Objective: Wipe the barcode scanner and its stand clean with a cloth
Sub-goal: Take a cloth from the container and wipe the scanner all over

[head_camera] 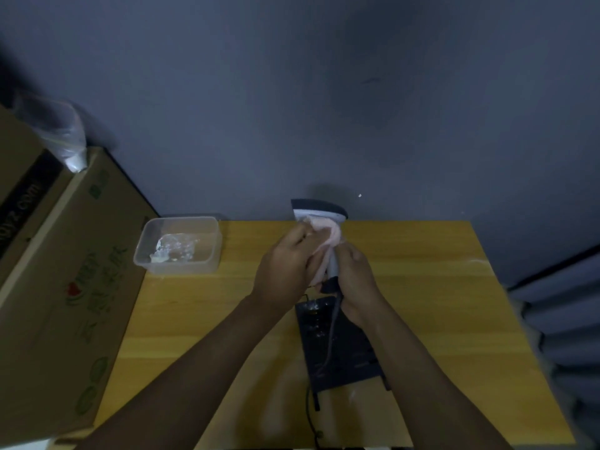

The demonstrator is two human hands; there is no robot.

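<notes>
Over the middle of the wooden surface [422, 319], the right hand [355, 280] is closed around the handle of the barcode scanner [332, 266], holding it upright above the dark stand [341, 349]. The left hand [285, 271] grips a pink cloth [328, 237], pressed against the scanner's head. A clear plastic container [178, 245] sits at far left, beside a cardboard box [65, 271].

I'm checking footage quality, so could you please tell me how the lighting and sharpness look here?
Head view: dim and soft throughout; the barcode scanner casts a dark shadow on the wall; the cloth in the left hand lacks texture; wide-angle bending skews the cardboard box at the edge.
</notes>
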